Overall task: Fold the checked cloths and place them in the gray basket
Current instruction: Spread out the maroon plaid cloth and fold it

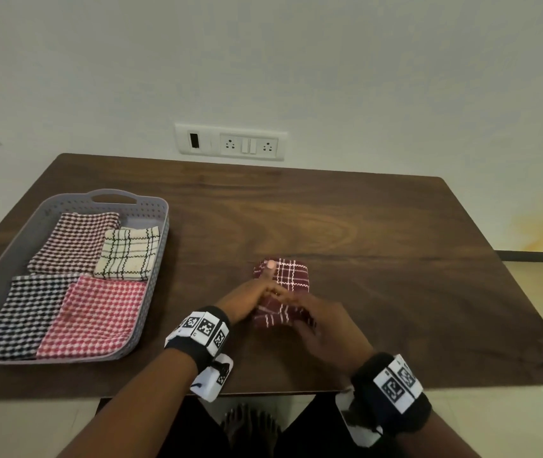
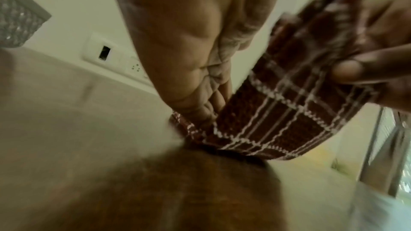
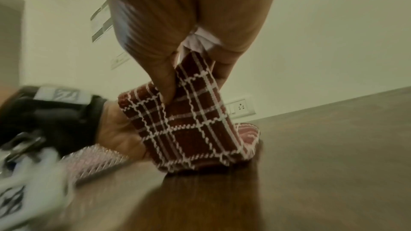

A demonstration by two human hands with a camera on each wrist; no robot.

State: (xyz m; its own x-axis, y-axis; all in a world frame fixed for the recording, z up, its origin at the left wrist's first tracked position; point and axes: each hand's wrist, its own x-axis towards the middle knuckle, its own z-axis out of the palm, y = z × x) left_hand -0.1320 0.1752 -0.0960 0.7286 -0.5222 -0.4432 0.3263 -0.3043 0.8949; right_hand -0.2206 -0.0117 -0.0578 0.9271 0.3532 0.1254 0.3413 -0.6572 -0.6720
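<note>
A dark red checked cloth (image 1: 291, 276) (image 2: 278, 120) (image 3: 189, 129) lies partly folded on the wooden table (image 1: 379, 239), right of centre. My right hand (image 1: 326, 325) (image 3: 193, 76) pinches its near edge between thumb and fingers and holds that flap lifted. My left hand (image 1: 265, 285) (image 2: 206, 104) lies with straight fingers on the lower layer, inside the fold, one fingertip reaching the far edge. The gray basket (image 1: 161, 246) (image 2: 17, 24) stands at the table's left and holds several folded checked cloths: brown (image 1: 75, 242), cream (image 1: 128, 252), black (image 1: 25, 315) and red (image 1: 95, 319).
A white socket panel (image 1: 230, 142) is on the wall behind the table. The table's front edge (image 1: 280, 390) runs just under my wrists. Bare wood stretches right of and behind the cloth.
</note>
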